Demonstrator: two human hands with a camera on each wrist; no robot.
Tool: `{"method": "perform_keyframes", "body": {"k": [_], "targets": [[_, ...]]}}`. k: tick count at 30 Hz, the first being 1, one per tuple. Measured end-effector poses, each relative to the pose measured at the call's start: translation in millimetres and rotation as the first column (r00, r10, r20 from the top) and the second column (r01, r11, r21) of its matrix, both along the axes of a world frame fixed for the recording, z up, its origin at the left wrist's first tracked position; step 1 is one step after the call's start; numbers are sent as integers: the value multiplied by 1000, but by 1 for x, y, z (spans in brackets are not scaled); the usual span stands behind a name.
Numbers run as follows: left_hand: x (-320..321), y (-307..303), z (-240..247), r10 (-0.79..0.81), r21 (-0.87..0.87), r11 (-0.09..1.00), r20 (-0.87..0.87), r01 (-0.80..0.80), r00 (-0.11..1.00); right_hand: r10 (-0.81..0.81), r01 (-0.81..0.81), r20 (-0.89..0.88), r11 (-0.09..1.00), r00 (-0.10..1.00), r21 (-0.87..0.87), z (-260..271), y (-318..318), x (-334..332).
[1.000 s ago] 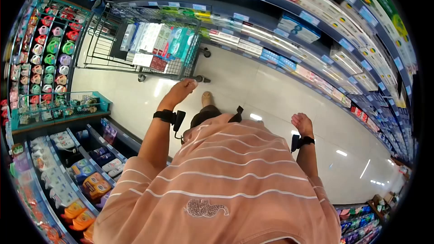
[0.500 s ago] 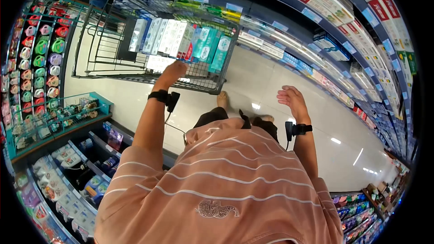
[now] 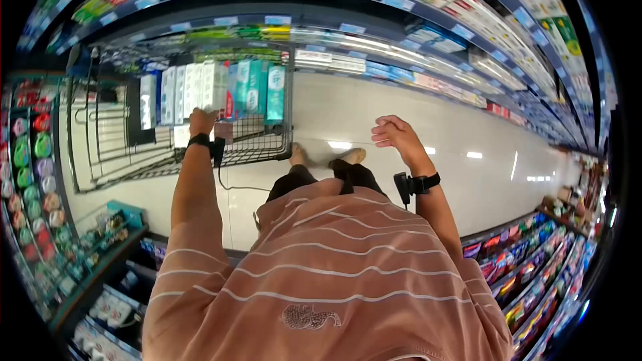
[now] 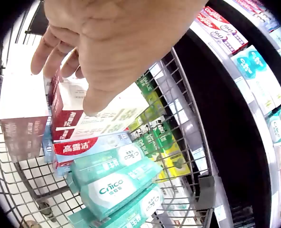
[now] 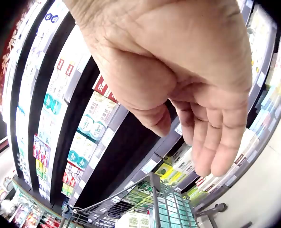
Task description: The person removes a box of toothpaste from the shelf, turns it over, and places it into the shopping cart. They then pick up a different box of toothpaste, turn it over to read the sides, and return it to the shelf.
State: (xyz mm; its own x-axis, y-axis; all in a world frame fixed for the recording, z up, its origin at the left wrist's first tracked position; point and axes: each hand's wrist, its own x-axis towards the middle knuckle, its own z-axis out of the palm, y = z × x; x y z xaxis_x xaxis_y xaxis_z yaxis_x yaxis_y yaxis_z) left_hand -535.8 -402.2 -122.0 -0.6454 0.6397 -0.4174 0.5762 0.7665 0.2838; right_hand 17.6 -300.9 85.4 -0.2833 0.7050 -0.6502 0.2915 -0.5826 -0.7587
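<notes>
In the head view, my left hand [image 3: 202, 120] reaches over the near side of the wire shopping cart [image 3: 254, 159]. The left wrist view has it above white-and-dark-red toothpaste boxes [image 4: 67, 116], fingers extended and thumb lying over the box tops. Beside them stands another white carton with a dark-red end [image 4: 24, 137]. A blue-and-red toothpaste box [image 4: 90, 146] and several teal toothpaste boxes [image 4: 119, 183] lean in the same cart. My right hand [image 3: 398, 135] hangs in the air right of the cart, its fingers loosely bent around nothing.
Shelves of boxed toothpaste [image 3: 341, 60] run along the cart's far side and curve to the right. Bottle shelves [image 3: 30, 180] stand at left, with a teal-edged display bin [image 3: 124, 214] near them. Pale floor tiles [image 3: 334, 107] lie between my feet and the shelves.
My left hand has moved from outside the cart's near corner to over the boxes. The right hand has risen forward and inward. The cart now appears farther left in the head view.
</notes>
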Motion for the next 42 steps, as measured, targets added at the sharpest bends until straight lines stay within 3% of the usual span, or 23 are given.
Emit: {"method": "perform_keyframes", "body": {"k": [4,7,8,9,11,12,15,19,20,26,31,35,36,42], "targets": [[-2,3,-18,36,-67,997,-47,-39,998,-66,67,35,997,997,-28,1,-9,8],[5,3,-14,105,-12,994,-89,-106,990,-107,109,35,993,994,-45,-7,-16,17],[-25,-3,-67,-81,-55,996,-155,73,985,-117,119,31,992,993,-48,-9,-18,19],[-16,0,-48,-145,-111,986,-187,126,972,-120,121,21,992,993,-46,-9,-20,21],[-15,1,-58,-60,-53,997,-231,49,971,-121,121,2,992,993,-40,-10,-24,22],[-17,1,-55,-222,-121,973,-282,195,933,-133,133,-9,990,991,-47,-11,-26,22],[-17,7,-59,-314,-258,935,-286,243,905,-144,143,-16,988,989,-59,-12,-28,23],[-16,-2,-74,-105,35,992,-329,124,938,-128,128,6,990,992,-64,-12,-29,23],[-7,-2,-64,55,170,985,-219,-17,974,-133,133,2,989,991,-67,-12,-30,24],[11,2,-41,83,110,991,-110,-71,991,-153,153,6,984,988,-89,-18,-36,26],[19,7,-23,4,7,1000,-84,-3,996,-145,146,19,984,989,-102,-15,-41,26],[0,4,-51,27,65,997,137,-36,990,-144,145,18,984,989,-105,-16,-43,26],[-17,0,-80,-53,122,992,140,36,989,-142,143,16,984,990,-106,-16,-43,25],[19,3,6,209,230,889,565,-396,798,-105,104,-8,990,994,-98,-26,-46,24]]}}
